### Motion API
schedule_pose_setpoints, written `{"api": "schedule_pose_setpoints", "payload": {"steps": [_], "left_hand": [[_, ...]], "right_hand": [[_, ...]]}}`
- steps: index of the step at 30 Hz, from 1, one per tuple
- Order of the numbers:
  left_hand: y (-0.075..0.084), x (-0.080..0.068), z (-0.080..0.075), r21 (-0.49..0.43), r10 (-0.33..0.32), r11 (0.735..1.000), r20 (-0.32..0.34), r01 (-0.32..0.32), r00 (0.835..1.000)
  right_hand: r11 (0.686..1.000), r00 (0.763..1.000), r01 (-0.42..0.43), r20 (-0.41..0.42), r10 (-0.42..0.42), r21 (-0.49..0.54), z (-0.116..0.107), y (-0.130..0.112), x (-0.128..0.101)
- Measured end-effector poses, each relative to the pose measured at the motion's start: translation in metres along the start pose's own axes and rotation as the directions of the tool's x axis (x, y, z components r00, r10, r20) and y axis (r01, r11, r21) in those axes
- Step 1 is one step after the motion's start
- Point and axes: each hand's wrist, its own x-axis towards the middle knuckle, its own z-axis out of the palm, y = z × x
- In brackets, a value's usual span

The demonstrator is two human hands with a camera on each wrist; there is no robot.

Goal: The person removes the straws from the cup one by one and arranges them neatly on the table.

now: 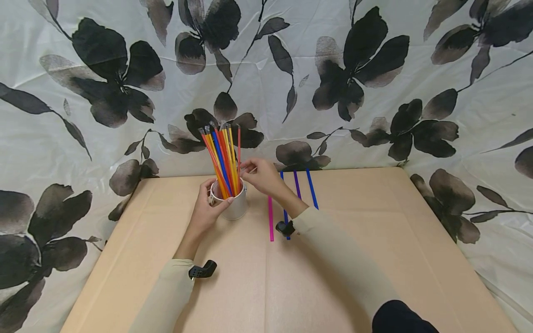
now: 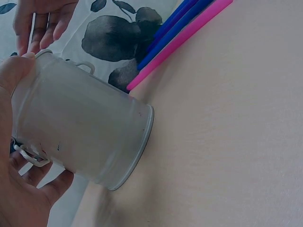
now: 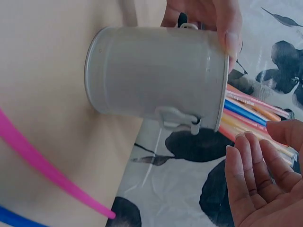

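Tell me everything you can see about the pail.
The pail is pale grey and round, apparently metal, with a raised rim, a lipped base and small loops on opposite sides. A few tiny marks dot its side. It appears to stand upright on the table, toward the back edge, holding a bunch of red, orange, yellow and blue sticks that rise above it. The left hand grips it near the rim.

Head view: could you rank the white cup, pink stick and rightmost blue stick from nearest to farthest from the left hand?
1. White cup: held by the left hand.
2. Pink stick: right of it.
3. Rightmost blue stick: farther right.
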Motion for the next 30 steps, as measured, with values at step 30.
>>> {"api": "schedule_pose_setpoints", "payload": {"steps": [30], "left_hand": [[-0.008,0.003,-0.002,-0.001,0.002,1.0,0.009,-0.002,1.0]], "right_hand": [[0.996,0.994,-0.007,0.109,-0.002,0.084,0.032,-0.019,0.01]]}}
